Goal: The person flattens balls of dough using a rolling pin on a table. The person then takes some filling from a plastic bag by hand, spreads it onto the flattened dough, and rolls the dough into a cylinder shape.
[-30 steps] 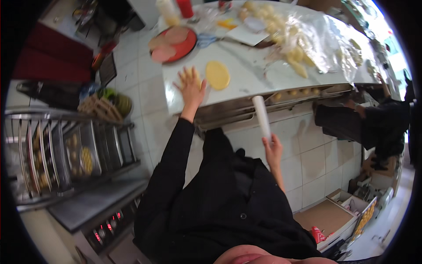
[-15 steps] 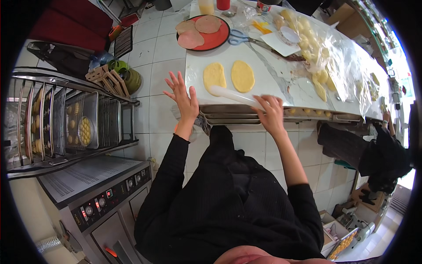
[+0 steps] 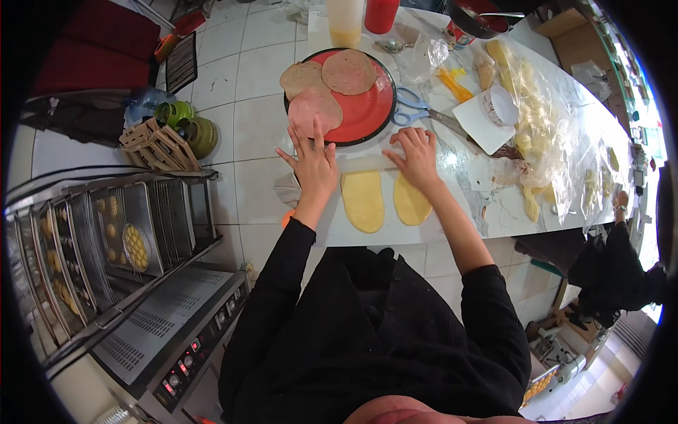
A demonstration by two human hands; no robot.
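Note:
Two flat yellow ovals of dough lie side by side at the near edge of the marble table: the left dough piece [image 3: 363, 203] shows fully, while the right dough piece [image 3: 409, 205] is partly covered by my right hand and wrist. Beyond them is a red plate [image 3: 378, 102] with a black rim, bearing three round slices of meat. My left hand [image 3: 316, 169] is open, its spread fingertips over the nearest pink slice [image 3: 311, 109]; contact is hard to tell. My right hand [image 3: 417, 157] hovers past the right dough piece, fingers bent and apart, apparently holding nothing.
Blue-handled scissors [image 3: 413, 109] lie right of the plate, near a white square dish [image 3: 480, 120]. Two squeeze bottles, one clear [image 3: 344, 25] and one red [image 3: 381, 15], stand behind. Plastic-wrapped dough [image 3: 533, 120] covers the right side. A tray rack [image 3: 106, 240] stands left.
The white rolling pin has left my right hand and is out of sight. Both hands have reached farther over the table, my left to the meat slices. The view has shifted closer to the table.

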